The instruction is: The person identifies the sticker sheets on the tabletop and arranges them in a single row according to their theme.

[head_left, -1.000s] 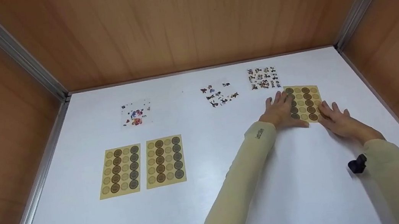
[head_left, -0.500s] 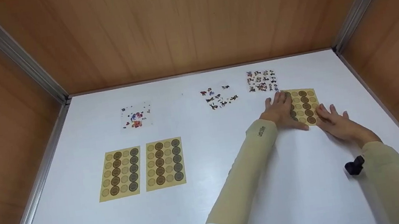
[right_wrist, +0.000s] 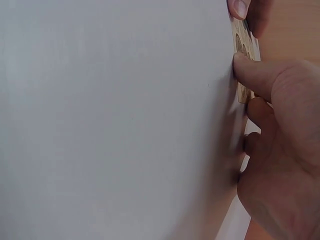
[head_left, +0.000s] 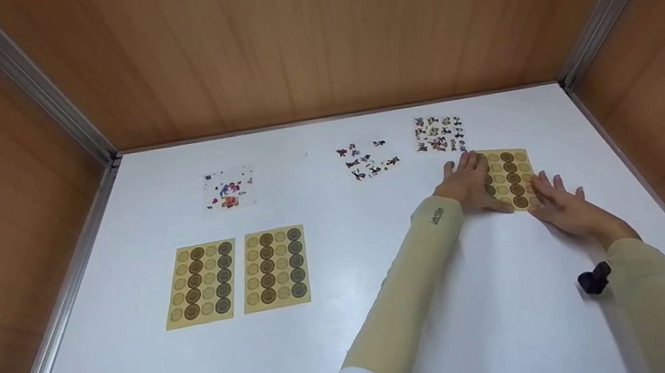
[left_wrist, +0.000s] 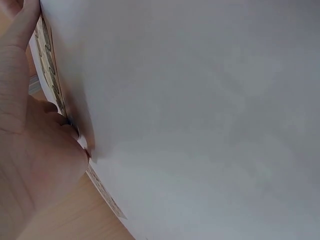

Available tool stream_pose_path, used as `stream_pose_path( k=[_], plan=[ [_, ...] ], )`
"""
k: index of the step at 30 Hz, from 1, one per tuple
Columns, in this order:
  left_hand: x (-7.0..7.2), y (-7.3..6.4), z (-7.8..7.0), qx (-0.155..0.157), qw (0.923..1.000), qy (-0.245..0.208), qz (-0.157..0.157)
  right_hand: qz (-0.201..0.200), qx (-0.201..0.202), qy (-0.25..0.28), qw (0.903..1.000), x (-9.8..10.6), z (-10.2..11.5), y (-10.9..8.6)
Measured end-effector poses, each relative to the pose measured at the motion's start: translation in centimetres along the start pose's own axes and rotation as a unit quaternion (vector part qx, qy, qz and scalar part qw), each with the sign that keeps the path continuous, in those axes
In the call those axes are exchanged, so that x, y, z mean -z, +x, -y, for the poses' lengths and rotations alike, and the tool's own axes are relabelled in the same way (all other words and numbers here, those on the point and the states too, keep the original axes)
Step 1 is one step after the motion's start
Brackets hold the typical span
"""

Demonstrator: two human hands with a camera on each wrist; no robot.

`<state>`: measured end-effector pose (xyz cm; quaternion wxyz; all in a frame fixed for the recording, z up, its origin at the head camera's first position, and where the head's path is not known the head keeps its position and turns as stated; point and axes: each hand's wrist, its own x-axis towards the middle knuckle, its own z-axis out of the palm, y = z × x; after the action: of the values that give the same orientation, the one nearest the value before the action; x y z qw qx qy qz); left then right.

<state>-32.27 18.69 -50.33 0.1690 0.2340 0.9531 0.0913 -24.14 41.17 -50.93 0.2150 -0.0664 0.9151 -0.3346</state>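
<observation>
A tan sheet [head_left: 508, 179] with columns of coin-like circles lies flat at the right of the white table [head_left: 354, 350]. My left hand [head_left: 466, 187], fingers spread straight, rests along its left edge and covers part of the leftmost column; the thumb points to its lower edge. At the lower right corner, my right hand [head_left: 572, 209] touches the sheet with thumb and index finger, the other fingers extended. In the right wrist view, the right thumb [right_wrist: 255, 72] presses on the sheet's face. Two matching sheets, one on the left [head_left: 201, 284] and another beside it [head_left: 274, 268], lie apart.
Along the back lie three clear sheets with small colourful pictures: one at left [head_left: 229, 190], one in the middle [head_left: 367, 159], one [head_left: 440, 134] just behind the tan sheet. Wood panels [head_left: 320, 40] enclose the table's back and sides. A small black device [head_left: 595, 278] shows at the right cuff.
The tan sheet between my hands has shifted very slightly left and towards me. Both hands stay at its edges; the view itself has tilted a little.
</observation>
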Motion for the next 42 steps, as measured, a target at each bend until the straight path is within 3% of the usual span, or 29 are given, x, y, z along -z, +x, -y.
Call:
stream_pose_path(
  k=[8, 15, 24, 42],
  plan=[
    [0.36, -0.60, 0.23, -0.001, 1.0000, -0.003, -0.006, 0.004, -0.020, -0.026, 0.9995, -0.19, 0.67, 0.02],
    [0.34, 0.06, 0.26, 0.008, 0.9999, -0.007, 0.003, 0.000, -0.015, -0.046, 0.9988, 0.01, 0.90, 0.14],
    [0.35, -0.44, 0.06, 0.014, 0.9999, -0.009, -0.003, 0.007, -0.033, -0.041, 0.9986, -0.18, 0.89, 0.02],
    [-0.30, -0.43, -0.60, 0.013, 0.9993, -0.033, -0.012, 0.013, -0.022, -0.047, 0.9986, -0.12, 0.44, -0.03]
  ],
)
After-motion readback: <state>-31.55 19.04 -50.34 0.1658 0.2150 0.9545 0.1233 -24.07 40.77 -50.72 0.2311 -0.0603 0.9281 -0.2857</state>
